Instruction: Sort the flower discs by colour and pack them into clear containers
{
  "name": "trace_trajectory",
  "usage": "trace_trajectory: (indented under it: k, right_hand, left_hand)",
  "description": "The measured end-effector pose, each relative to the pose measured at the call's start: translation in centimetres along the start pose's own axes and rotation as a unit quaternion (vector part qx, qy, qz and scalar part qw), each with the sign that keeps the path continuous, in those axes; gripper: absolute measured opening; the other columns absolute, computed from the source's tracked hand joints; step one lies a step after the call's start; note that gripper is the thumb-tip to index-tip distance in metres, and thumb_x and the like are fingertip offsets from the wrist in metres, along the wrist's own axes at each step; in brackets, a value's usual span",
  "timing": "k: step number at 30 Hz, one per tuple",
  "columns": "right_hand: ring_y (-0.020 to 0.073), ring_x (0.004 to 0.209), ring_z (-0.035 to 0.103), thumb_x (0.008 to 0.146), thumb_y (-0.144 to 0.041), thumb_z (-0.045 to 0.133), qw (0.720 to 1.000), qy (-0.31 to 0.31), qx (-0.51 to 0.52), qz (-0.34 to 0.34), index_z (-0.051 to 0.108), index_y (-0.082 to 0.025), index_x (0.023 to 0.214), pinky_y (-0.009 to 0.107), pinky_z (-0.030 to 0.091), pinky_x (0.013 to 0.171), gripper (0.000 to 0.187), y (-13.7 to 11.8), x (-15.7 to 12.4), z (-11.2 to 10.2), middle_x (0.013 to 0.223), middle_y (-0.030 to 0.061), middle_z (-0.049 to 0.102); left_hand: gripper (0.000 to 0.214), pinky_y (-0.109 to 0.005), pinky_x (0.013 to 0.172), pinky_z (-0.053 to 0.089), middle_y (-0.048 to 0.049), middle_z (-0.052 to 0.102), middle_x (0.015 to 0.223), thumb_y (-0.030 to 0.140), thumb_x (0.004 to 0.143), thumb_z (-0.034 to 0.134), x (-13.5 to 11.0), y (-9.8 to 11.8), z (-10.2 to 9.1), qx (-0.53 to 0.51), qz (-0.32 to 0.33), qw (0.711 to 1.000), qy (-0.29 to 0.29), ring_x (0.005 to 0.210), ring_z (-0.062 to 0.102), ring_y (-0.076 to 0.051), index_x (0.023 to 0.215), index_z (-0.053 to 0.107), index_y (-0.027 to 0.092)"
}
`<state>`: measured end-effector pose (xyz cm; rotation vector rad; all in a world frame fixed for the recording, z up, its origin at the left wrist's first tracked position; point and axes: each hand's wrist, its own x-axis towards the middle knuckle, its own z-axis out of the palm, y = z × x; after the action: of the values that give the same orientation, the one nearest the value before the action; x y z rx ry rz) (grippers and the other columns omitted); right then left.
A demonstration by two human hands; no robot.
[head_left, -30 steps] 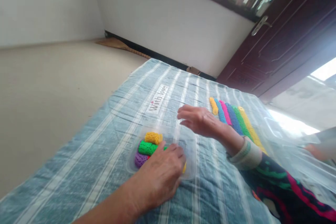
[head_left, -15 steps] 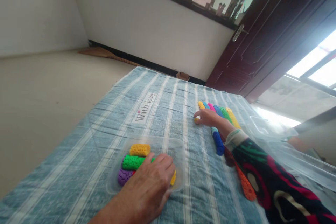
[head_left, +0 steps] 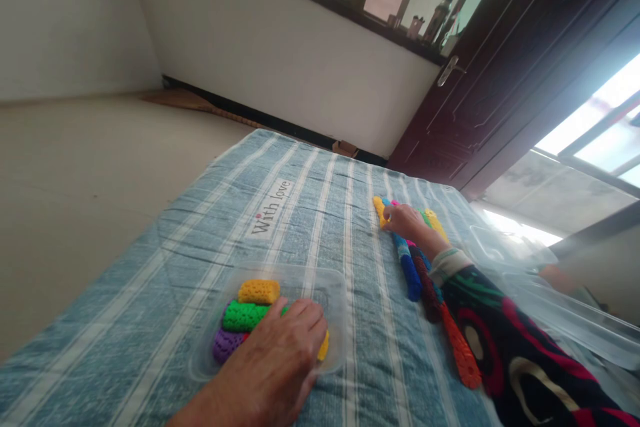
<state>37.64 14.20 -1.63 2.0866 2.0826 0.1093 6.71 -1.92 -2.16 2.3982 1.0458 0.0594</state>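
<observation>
My left hand (head_left: 289, 340) reaches into a clear plastic box (head_left: 336, 293), fingers curled down over short crocheted-looking rolls. A yellow-orange roll (head_left: 259, 291), a green roll (head_left: 244, 315) and a purple roll (head_left: 227, 345) show beside it; what its fingertips grip is hidden. Farther right, my right hand (head_left: 407, 221), in a patterned sleeve, pinches the near end of a yellow roll (head_left: 379, 208). That roll lies at the left edge of a row of colourful rolls on the cloth. Among them are a dark blue roll (head_left: 411, 277) and an orange roll (head_left: 463, 353), partly covered by my sleeve.
A striped blue cloth (head_left: 200, 267) covers the table. A "With love" label (head_left: 271, 209) is on it. At the right stand a clear lid or tray (head_left: 510, 247) and another clear container (head_left: 575, 313), with a blurred skin-coloured shape behind. A dark red door (head_left: 480, 80) is beyond.
My right hand has moved slightly right and brought its yellow piece against the end of the yellow row. My left hand stays in the box; the view has shifted a little.
</observation>
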Motion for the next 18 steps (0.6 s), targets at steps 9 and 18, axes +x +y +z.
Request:
trace_trajectory:
  k: [9,18]
  right_hand:
    - [0.0260,0.103,0.058,0.076,-0.038,0.068,1.000,0.006,-0.012,-0.010,0.065,-0.021,0.116,0.031,0.043,0.078,0.043,0.19,0.53,-0.11,0.114,0.0097,0.057]
    - [0.0238,0.099,0.059,0.072,-0.033,0.070,1.000,0.013,0.005,-0.017,0.066,-0.021,0.111,0.027,0.041,0.071,0.041,0.19,0.89,0.05,0.114,0.0083,0.058]
  left_hand:
    - [0.030,-0.052,0.107,0.031,-0.0060,0.059,0.112,0.013,0.077,0.051,0.23,-0.08,0.09,-0.004,-0.006,1.000,-0.005,0.110,0.051,-0.026,0.104,0.061,0.022]
    - [0.028,-0.051,0.106,0.033,-0.0076,0.060,0.108,0.013,0.079,0.051,0.12,0.17,-0.23,0.011,0.009,1.000,0.003,0.108,0.052,-0.026,0.103,0.062,0.020]
